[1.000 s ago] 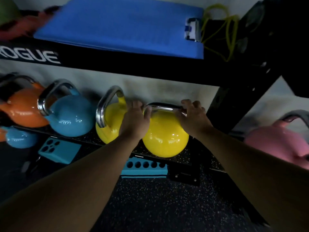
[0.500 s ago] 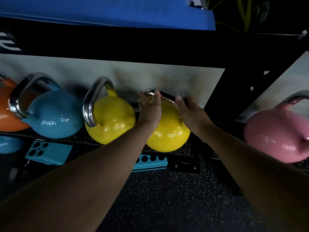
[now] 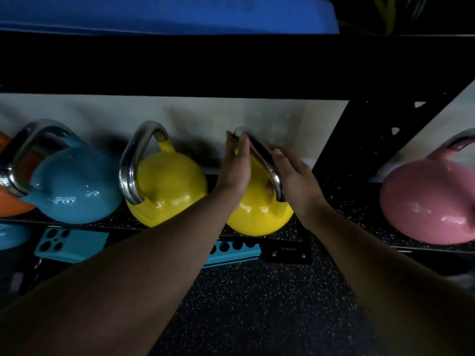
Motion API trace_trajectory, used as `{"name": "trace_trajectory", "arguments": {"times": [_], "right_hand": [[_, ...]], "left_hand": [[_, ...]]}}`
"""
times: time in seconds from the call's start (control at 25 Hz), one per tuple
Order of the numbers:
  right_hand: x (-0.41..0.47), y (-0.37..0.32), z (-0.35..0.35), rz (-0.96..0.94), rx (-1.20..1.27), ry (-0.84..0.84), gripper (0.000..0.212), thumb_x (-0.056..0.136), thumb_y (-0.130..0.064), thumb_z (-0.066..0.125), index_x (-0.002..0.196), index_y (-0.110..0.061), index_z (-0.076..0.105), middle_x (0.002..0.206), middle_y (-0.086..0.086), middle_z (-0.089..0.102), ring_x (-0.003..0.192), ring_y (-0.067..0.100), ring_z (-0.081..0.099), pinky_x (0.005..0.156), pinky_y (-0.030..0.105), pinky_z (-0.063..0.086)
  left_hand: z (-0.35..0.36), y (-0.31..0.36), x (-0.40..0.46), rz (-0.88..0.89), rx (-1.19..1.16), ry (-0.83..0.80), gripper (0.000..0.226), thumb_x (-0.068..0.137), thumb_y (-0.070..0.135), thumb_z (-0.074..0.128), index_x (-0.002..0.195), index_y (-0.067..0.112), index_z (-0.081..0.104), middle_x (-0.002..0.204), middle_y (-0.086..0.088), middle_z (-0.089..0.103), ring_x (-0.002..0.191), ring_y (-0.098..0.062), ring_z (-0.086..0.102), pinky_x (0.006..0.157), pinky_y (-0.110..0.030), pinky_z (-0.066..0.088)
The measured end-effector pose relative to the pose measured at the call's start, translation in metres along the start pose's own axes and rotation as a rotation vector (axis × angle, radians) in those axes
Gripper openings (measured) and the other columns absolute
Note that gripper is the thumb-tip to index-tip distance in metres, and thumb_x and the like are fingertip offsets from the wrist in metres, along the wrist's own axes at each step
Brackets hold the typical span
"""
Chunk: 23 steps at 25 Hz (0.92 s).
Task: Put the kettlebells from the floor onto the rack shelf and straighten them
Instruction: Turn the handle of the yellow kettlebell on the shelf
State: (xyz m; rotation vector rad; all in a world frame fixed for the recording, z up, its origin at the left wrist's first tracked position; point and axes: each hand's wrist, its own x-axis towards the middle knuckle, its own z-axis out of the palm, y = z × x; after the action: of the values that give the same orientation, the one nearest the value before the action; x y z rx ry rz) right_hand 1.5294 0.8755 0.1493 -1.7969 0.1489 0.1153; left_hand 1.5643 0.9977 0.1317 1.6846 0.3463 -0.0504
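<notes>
Two yellow kettlebells stand side by side on the low rack shelf (image 3: 334,201). The right yellow kettlebell (image 3: 259,217) has its steel handle turned edge-on toward me. My left hand (image 3: 237,165) lies flat against the handle's left side, fingers straight. My right hand (image 3: 295,178) rests flat against its right side, fingers extended, not wrapped around it. The left yellow kettlebell (image 3: 172,186) stands just left of my left forearm. A blue kettlebell (image 3: 74,186) and an orange kettlebell (image 3: 12,204) sit further left on the same shelf.
A pink kettlebell (image 3: 431,201) sits in the neighbouring bay at right, past the black upright (image 3: 359,140). The upper shelf beam (image 3: 231,65) carries a blue mat (image 3: 167,14). Teal perforated blocks (image 3: 72,242) lie under the shelf on speckled rubber floor (image 3: 257,304).
Both hands let go of the right yellow kettlebell's handle and now press flat on either side of it. The handle turned from crosswise to edge-on. The view moved closer and lower.
</notes>
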Motion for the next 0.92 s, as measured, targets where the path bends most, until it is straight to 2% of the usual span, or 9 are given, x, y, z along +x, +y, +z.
{"name": "trace_trajectory", "arguments": {"times": [0.08, 0.2, 0.36, 0.48, 0.64, 0.72, 0.76, 0.84, 0.92], "right_hand": [[-0.001, 0.003, 0.008, -0.033, 0.04, 0.004, 0.033, 0.1, -0.051, 0.034, 0.117, -0.043, 0.061, 0.102, -0.003, 0.067, 0.077, -0.003, 0.064, 0.072, 0.028, 0.052], [-0.011, 0.005, 0.032, -0.007, 0.177, 0.122, 0.043, 0.101, -0.051, 0.028, 0.129, -0.037, 0.058, 0.104, 0.006, 0.068, 0.073, 0.013, 0.061, 0.057, 0.027, 0.049], [-0.025, 0.009, 0.055, -0.023, 0.218, 0.191, 0.044, 0.102, -0.05, 0.027, 0.142, -0.041, 0.044, 0.117, -0.013, 0.066, 0.082, 0.003, 0.061, 0.068, 0.035, 0.054], [-0.027, 0.011, 0.058, -0.045, 0.231, 0.195, 0.046, 0.102, -0.05, 0.026, 0.146, -0.04, 0.038, 0.113, -0.011, 0.067, 0.081, 0.01, 0.063, 0.072, 0.038, 0.054], [-0.028, 0.005, 0.068, -0.046, 0.191, 0.208, 0.047, 0.102, -0.05, 0.025, 0.148, -0.042, 0.031, 0.136, -0.001, 0.06, 0.116, 0.029, 0.061, 0.094, 0.051, 0.051], [-0.028, 0.006, 0.07, -0.058, 0.229, 0.177, 0.048, 0.102, -0.049, 0.026, 0.149, -0.042, 0.027, 0.144, -0.004, 0.053, 0.126, 0.016, 0.055, 0.101, 0.045, 0.048], [-0.028, 0.009, 0.069, -0.07, 0.258, 0.151, 0.049, 0.102, -0.048, 0.027, 0.15, -0.041, 0.025, 0.144, -0.01, 0.05, 0.126, 0.003, 0.051, 0.104, 0.036, 0.046], [-0.025, 0.012, 0.066, -0.092, 0.249, 0.115, 0.049, 0.103, -0.046, 0.027, 0.151, -0.038, 0.025, 0.131, -0.032, 0.048, 0.109, -0.025, 0.047, 0.092, 0.008, 0.043], [-0.025, 0.012, 0.064, -0.079, 0.248, 0.113, 0.048, 0.103, -0.047, 0.026, 0.15, -0.039, 0.026, 0.105, -0.05, 0.047, 0.092, -0.035, 0.046, 0.077, 0.002, 0.042]], "left_hand": [[0.002, -0.002, 0.005, 0.001, -0.041, 0.033, 0.059, 0.096, 0.06, 0.021, 0.151, 0.039, 0.012, 0.159, -0.005, 0.024, 0.141, -0.03, 0.027, 0.107, -0.041, 0.023], [0.002, 0.001, 0.02, -0.002, -0.019, 0.043, 0.055, 0.099, 0.054, 0.02, 0.15, 0.034, 0.023, 0.156, -0.005, 0.031, 0.139, -0.026, 0.032, 0.101, -0.03, 0.023], [-0.001, -0.001, 0.039, 0.015, -0.019, -0.096, 0.052, 0.1, 0.051, 0.025, 0.146, 0.029, 0.035, 0.153, -0.003, 0.038, 0.137, -0.022, 0.037, 0.113, -0.035, 0.028], [0.004, 0.002, 0.041, 0.054, -0.003, -0.092, 0.049, 0.102, 0.045, 0.025, 0.145, 0.026, 0.037, 0.153, -0.003, 0.037, 0.138, -0.021, 0.036, 0.115, -0.037, 0.027], [0.006, 0.007, 0.048, 0.079, 0.003, -0.057, 0.047, 0.104, 0.038, 0.025, 0.142, 0.016, 0.041, 0.151, -0.01, 0.04, 0.136, -0.025, 0.038, 0.109, -0.03, 0.029], [0.004, 0.008, 0.051, 0.042, -0.015, -0.066, 0.049, 0.103, 0.041, 0.028, 0.142, 0.016, 0.042, 0.151, -0.009, 0.04, 0.137, -0.025, 0.038, 0.112, -0.031, 0.028], [0.004, 0.008, 0.052, 0.019, -0.022, -0.076, 0.051, 0.102, 0.045, 0.029, 0.143, 0.018, 0.042, 0.151, -0.008, 0.04, 0.137, -0.025, 0.038, 0.114, -0.034, 0.027], [0.003, 0.008, 0.051, -0.014, -0.035, -0.096, 0.054, 0.1, 0.05, 0.028, 0.143, 0.02, 0.042, 0.151, -0.009, 0.041, 0.136, -0.026, 0.039, 0.114, -0.04, 0.029], [0.003, 0.008, 0.051, 0.0, -0.04, -0.091, 0.052, 0.101, 0.047, 0.028, 0.141, 0.018, 0.044, 0.15, -0.01, 0.042, 0.136, -0.026, 0.04, 0.114, -0.04, 0.029]]}}
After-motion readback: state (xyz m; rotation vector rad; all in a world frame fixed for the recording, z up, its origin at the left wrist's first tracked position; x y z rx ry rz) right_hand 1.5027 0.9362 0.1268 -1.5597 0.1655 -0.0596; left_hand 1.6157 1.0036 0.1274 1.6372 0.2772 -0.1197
